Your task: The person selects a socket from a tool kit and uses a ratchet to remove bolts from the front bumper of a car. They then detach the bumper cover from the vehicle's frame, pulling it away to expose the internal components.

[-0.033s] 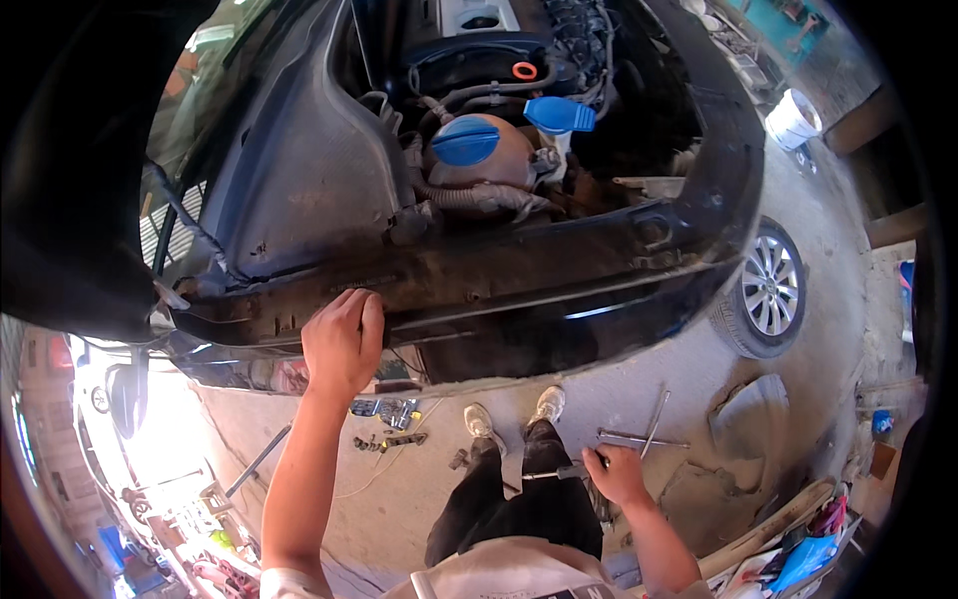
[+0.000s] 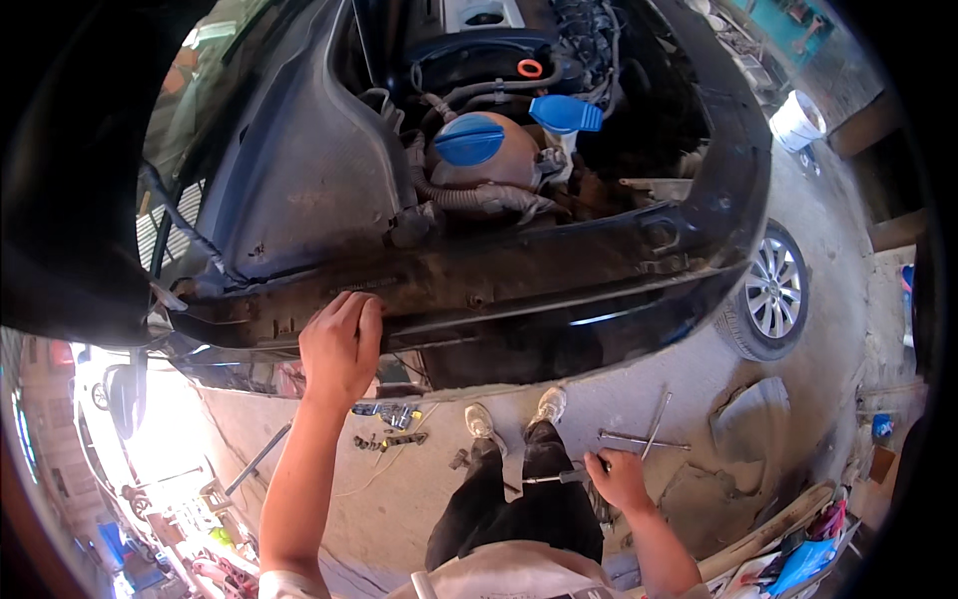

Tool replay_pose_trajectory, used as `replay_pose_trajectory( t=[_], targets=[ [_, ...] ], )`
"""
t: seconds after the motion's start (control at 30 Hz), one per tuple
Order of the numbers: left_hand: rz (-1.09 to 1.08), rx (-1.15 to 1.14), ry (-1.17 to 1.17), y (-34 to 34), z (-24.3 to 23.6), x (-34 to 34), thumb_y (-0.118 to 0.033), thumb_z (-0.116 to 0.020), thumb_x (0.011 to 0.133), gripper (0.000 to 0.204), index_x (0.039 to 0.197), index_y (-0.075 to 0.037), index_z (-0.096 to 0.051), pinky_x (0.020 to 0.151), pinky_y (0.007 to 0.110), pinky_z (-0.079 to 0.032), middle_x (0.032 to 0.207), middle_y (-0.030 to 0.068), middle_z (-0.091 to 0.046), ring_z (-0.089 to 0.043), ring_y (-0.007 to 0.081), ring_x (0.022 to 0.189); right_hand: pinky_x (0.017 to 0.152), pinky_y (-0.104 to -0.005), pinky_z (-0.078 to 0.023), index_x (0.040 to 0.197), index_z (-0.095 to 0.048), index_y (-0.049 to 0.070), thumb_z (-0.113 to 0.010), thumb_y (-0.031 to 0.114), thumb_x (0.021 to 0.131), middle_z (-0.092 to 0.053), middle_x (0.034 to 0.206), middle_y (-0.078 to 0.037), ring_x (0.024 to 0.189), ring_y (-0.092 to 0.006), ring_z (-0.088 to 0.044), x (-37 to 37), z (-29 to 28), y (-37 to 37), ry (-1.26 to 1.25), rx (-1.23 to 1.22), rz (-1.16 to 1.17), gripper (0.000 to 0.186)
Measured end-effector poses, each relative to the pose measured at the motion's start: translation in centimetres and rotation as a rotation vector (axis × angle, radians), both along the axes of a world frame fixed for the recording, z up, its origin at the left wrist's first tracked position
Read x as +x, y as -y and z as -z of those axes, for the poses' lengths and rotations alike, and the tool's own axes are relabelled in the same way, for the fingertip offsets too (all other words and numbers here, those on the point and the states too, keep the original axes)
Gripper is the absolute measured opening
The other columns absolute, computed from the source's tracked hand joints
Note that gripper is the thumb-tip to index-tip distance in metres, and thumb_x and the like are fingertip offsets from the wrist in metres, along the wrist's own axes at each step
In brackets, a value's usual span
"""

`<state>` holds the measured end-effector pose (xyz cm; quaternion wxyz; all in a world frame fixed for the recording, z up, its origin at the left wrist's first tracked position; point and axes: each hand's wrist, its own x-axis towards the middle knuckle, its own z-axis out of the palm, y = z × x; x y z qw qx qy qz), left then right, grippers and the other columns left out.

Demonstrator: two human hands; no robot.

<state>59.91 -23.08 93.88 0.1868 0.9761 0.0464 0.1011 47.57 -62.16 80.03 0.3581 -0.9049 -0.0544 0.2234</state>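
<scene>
Head view: my left hand (image 2: 339, 344) flat, fingers curled on front crossmember (image 2: 499, 280); right hand (image 2: 619, 479) gripping screwdriver-like tool (image 2: 554, 478). Bumper already off, tool not yet applied, I judge.

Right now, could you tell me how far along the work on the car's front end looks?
Done: the engine bay stands open. In hand: the left hand rests on the dark front crossmember, while the right hand grips a slim metal tool. Left: loose tools lie on the concrete floor.
</scene>
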Motion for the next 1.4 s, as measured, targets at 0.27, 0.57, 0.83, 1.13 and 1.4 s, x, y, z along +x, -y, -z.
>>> replay_pose_trajectory(
  t=[0.27,0.57,0.83,1.13,1.4],
  targets=[
    [-0.032,0.008,0.084,-0.2,-0.5,-0.3,-0.009,-0.051,0.090,0.020,0.086,0.001,-0.067,0.072,0.038,-0.049,0.085,0.0168,-0.066,-0.063,0.0344,0.078,0.055,-0.0463,-0.048,0.063,-0.064,0.005,-0.066,0.032,0.087,-0.061,0.061,-0.017,0.058,-0.0392,-0.061,0.0,5.3,0.1,-0.046,-0.087,-0.095,0.036],
    [-0.074,-0.068,-0.106,0.0,0.0,1.8,-0.012,-0.047,0.086,0.026,0.064,-0.002,-0.056,0.053,0.040,-0.043,0.061,0.0142,-0.055,-0.054,0.0347,0.053,0.054,-0.0457,-0.048,0.064,-0.064,0.005,-0.066,0.032,0.087,-0.061,0.061,-0.017,0.058,-0.0382,-0.062,0.8,8.1,-0.8,-0.100,-0.083,-0.150,0.035],
    [-0.094,-0.027,-0.063,-0.6,-0.7,1.0,-0.012,-0.047,0.085,0.026,0.062,0.000,-0.052,0.052,0.041,-0.041,0.057,0.0168,-0.050,-0.052,0.0381,0.053,0.057,-0.0475,-0.050,0.068,-0.068,0.006,-0.065,0.036,0.086,-0.063,0.065,-0.018,0.061,-0.0392,-0.063,-1.0,9.9,-1.4,-0.128,-0.100,-0.125,0.036],
    [0.065,0.120,0.206,0.1,1.2,0.1,-0.014,-0.049,0.092,0.023,0.075,-0.003,-0.061,0.062,0.042,-0.044,0.072,0.0128,-0.061,-0.059,0.0359,0.066,0.059,-0.0503,-0.053,0.068,-0.066,0.008,-0.061,0.042,0.088,-0.065,0.064,-0.017,0.061,-0.0396,-0.065,-4.8,15.9,-2.6,0.046,-0.161,-0.069,0.039],
    [0.161,0.366,0.421,0.7,4.2,-3.5,-0.019,-0.047,0.095,0.026,0.104,-0.001,-0.064,0.087,0.041,-0.042,0.099,0.0164,-0.064,-0.059,0.0343,0.097,0.071,-0.0499,-0.054,0.084,-0.069,0.005,-0.057,0.046,0.091,-0.070,0.081,-0.018,0.079,-0.0384,-0.069,-4.7,31.3,-6.8,-0.153,-0.197,-0.188,0.044]
  ],
)
